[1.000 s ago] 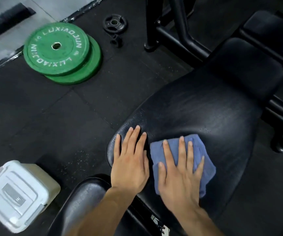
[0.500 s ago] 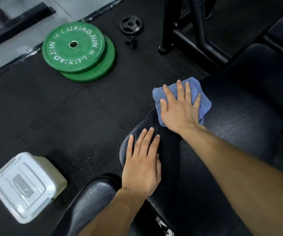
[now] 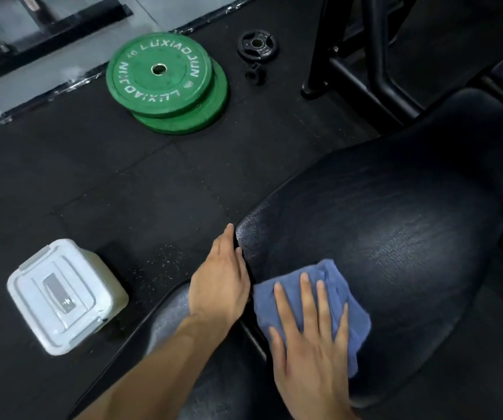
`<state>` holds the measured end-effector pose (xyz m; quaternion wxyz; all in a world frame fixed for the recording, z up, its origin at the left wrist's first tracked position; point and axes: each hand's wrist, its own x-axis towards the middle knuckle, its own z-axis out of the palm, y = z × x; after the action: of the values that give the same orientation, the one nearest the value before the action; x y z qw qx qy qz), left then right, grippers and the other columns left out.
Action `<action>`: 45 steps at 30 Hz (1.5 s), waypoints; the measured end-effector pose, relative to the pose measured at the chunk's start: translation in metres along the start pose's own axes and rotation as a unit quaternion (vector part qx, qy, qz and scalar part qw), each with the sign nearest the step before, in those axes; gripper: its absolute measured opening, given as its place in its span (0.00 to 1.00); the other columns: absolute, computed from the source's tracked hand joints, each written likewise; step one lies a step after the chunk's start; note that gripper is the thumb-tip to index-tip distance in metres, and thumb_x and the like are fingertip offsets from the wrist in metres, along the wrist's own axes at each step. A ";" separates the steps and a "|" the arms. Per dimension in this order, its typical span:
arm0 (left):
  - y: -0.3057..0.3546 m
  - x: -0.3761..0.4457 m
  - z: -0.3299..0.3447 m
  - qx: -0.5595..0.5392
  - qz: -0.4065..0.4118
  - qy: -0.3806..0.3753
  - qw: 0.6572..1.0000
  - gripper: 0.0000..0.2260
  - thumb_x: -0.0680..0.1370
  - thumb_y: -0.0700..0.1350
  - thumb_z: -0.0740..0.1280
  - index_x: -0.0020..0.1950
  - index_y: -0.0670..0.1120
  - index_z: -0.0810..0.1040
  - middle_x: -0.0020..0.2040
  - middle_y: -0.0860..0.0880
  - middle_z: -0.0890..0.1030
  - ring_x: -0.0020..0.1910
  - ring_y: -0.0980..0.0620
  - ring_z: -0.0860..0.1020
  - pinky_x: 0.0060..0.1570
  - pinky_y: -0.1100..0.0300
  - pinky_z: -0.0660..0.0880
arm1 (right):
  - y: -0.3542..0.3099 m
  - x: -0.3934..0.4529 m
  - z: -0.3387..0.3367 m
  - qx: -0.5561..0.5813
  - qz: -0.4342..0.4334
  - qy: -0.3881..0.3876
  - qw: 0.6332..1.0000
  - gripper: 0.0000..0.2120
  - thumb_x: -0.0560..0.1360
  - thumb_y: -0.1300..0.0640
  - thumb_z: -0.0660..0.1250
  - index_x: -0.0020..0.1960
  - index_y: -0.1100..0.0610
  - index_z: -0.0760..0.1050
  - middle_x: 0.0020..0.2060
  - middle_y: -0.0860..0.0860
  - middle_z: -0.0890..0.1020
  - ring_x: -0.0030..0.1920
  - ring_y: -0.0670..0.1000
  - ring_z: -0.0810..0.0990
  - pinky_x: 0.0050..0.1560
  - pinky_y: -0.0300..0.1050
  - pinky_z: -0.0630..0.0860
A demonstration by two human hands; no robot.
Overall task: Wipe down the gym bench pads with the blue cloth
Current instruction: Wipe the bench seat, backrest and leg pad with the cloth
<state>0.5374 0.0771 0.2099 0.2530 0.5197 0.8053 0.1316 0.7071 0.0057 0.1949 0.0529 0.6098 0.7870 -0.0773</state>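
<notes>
A black padded gym bench pad fills the right half of the view. The blue cloth lies flat on its near left part. My right hand presses on the cloth with fingers spread, palm down. My left hand rests on the left edge of the pad, fingers together along the rim, holding nothing. A second, smaller black pad lies below my left wrist, partly hidden by my forearm.
Two stacked green weight plates lie on the black rubber floor at the back. A small black plate and a collar sit beside them. A white lidded plastic box stands on the floor at left. Black frame tubes rise behind the bench.
My right hand has pulled the cloth back from the far left edge of the pad to its near part. My left hand has slid from the pad top to its left rim.
</notes>
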 end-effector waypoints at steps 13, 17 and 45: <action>-0.003 0.003 -0.002 -0.044 -0.010 0.007 0.999 0.23 0.86 0.49 0.55 0.82 0.49 0.61 0.78 0.53 0.70 0.70 0.52 0.77 0.63 0.59 0.74 | -0.020 0.142 -0.021 0.033 0.050 0.017 0.998 0.30 0.82 0.43 0.43 0.84 0.44 0.52 0.84 0.56 0.51 0.84 0.57 0.46 0.80 0.71 0.49; -0.005 0.002 -0.002 -0.063 -0.002 0.013 0.998 0.23 0.85 0.50 0.55 0.81 0.50 0.62 0.78 0.55 0.70 0.70 0.52 0.77 0.65 0.59 0.73 | -0.023 0.213 -0.040 0.066 0.093 -0.013 0.993 0.28 0.84 0.41 0.43 0.83 0.42 0.53 0.85 0.54 0.48 0.84 0.56 0.40 0.79 0.71 0.41; -0.020 -0.036 -0.019 -0.138 0.015 0.014 0.990 0.21 0.83 0.49 0.65 0.76 0.50 0.72 0.78 0.55 0.68 0.76 0.58 0.66 0.76 0.61 0.65 | -0.022 0.080 -0.040 0.151 -0.086 0.029 0.984 0.34 0.77 0.49 0.71 0.79 0.55 0.65 0.80 0.54 0.66 0.80 0.53 0.64 0.73 0.55 0.72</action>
<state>0.5234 0.0372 0.2255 0.3089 0.4899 0.7750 0.2528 0.6658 0.0838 0.2211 -0.0693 0.5426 0.8171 -0.1819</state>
